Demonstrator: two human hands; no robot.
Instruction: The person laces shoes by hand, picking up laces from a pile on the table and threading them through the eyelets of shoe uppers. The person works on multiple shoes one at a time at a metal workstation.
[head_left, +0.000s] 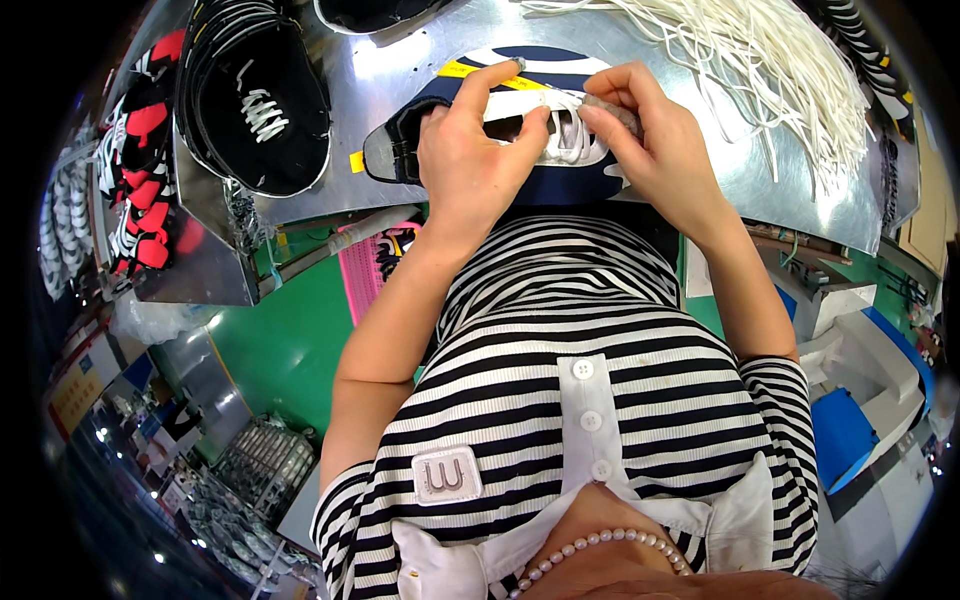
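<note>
A navy shoe upper (570, 188) with white stripes lies sideways on the metal table, its heel end to the left. White shoelace (570, 140) criss-crosses its eyelets. My left hand (468, 150) grips the upper near the collar, with the thumb by the laced opening and the index finger bent over the far side. On the toe side, my right hand (668, 150) is closed, thumb and index finger pinched at the lace. The lace end between those fingers is hard to make out. A yellow tag (458, 69) shows on the upper's far side.
Loose white laces (700, 60) lie heaped at the far right of the metal table (375, 85). Stacked black uppers (285, 150) stand at the left, beside red, black and white shoe parts (145, 200). Below the table sits a pink basket (362, 275).
</note>
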